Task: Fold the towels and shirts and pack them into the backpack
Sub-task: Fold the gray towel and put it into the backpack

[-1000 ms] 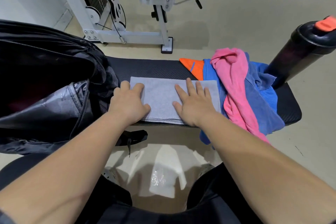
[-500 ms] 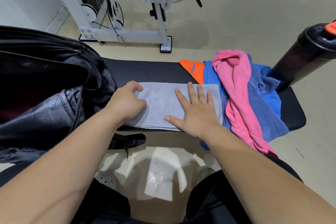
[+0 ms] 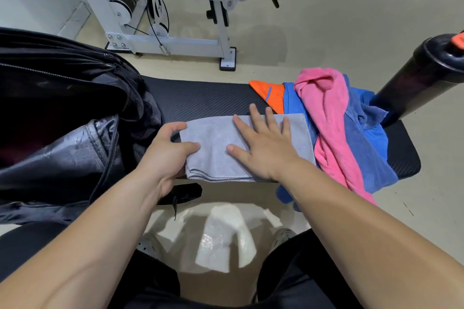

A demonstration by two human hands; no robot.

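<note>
Left grip [image 3: 167, 155], flat before, now pinches grey towel [image 3: 213, 163] left end.

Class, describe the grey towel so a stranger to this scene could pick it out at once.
Find the black bench, with an open backpack at its left and a heap of clothes at its right. Between them lies the grey towel, held by the left hand and right hand. It alone is grey, flat and folded; the heap is pink, blue and orange, crumpled.
</note>
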